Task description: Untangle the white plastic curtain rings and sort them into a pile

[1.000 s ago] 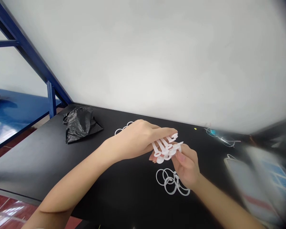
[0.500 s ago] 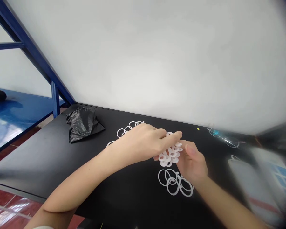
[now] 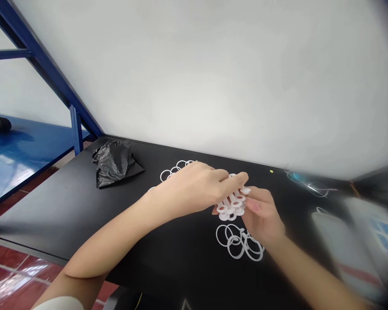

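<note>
Pieces of white plastic [image 3: 232,206] with ringed ends sit bunched in the grip of my left hand [image 3: 202,185] above the black table [image 3: 168,258]. My right hand [image 3: 264,217], half curled, is at the bunch's right edge, though I cannot tell whether it pinches a piece. Overlapping white rings [image 3: 245,246] lie on the table, near my right hand.
</note>
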`<act>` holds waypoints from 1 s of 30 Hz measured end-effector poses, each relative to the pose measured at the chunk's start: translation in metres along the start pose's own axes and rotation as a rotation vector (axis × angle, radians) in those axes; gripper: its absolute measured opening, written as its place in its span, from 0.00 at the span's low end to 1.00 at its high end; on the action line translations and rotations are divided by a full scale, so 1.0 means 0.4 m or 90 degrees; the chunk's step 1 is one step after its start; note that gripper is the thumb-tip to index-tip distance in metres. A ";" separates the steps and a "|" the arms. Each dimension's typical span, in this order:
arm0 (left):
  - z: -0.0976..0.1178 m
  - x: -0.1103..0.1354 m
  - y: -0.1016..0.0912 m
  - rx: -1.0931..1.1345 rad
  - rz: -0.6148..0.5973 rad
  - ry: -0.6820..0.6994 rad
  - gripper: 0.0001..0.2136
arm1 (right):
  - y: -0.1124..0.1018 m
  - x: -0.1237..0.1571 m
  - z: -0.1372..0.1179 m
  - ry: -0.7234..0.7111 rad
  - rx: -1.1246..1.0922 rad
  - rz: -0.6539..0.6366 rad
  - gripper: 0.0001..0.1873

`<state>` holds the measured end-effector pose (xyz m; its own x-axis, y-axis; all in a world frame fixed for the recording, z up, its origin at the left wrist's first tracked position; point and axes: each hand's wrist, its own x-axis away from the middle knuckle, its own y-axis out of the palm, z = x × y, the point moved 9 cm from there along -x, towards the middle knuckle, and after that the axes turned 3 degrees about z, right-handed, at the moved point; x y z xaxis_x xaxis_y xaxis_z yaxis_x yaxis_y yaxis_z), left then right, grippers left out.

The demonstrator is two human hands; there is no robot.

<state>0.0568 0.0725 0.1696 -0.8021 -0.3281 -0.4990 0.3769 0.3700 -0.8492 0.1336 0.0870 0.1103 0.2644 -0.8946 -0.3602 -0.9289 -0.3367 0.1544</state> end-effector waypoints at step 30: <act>0.002 0.001 -0.013 0.071 0.021 0.001 0.11 | 0.029 -0.003 -0.006 0.050 -0.079 -0.080 0.15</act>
<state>0.0550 0.0697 0.1737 -0.7893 -0.3157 -0.5266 0.4522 0.2813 -0.8464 0.1232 0.0837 0.1147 0.3999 -0.8618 -0.3119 -0.8498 -0.4762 0.2261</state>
